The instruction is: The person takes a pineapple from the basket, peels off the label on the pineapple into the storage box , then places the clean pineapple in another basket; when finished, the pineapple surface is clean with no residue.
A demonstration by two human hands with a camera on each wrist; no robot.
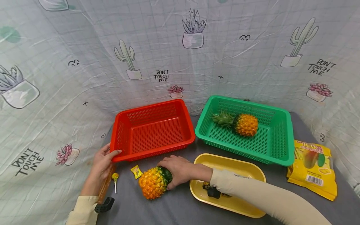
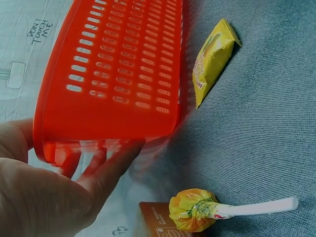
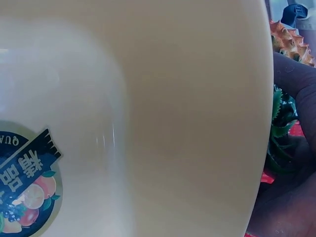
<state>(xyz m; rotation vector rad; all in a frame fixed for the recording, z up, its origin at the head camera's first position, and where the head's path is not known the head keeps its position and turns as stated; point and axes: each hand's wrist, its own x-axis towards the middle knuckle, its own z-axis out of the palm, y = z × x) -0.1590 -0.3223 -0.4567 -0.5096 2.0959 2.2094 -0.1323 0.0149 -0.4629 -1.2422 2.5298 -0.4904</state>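
Note:
My left hand (image 1: 102, 162) grips the red basket (image 1: 152, 153) at its near left corner, thumb over the rim and fingers against the outside wall, as the left wrist view (image 2: 54, 187) shows. My right hand (image 1: 180, 170) holds a toy-like pineapple (image 1: 153, 183) by its green leafy end, the orange body pointing left over the grey cloth. In the right wrist view, some green leaves (image 3: 279, 153) show beside the fingers, partly hidden by the yellow tray (image 3: 197, 123). A small yellow candy packet (image 1: 136, 172) and a lollipop (image 1: 115, 179) lie between the two hands.
A second pineapple (image 1: 246, 125) lies in the green basket (image 1: 289, 137) at the back right. My right forearm crosses over the yellow tray (image 1: 233, 159). A yellow snack bag (image 1: 312, 170) lies at the far right. Beside my left forearm is an orange-brown box (image 1: 105, 187).

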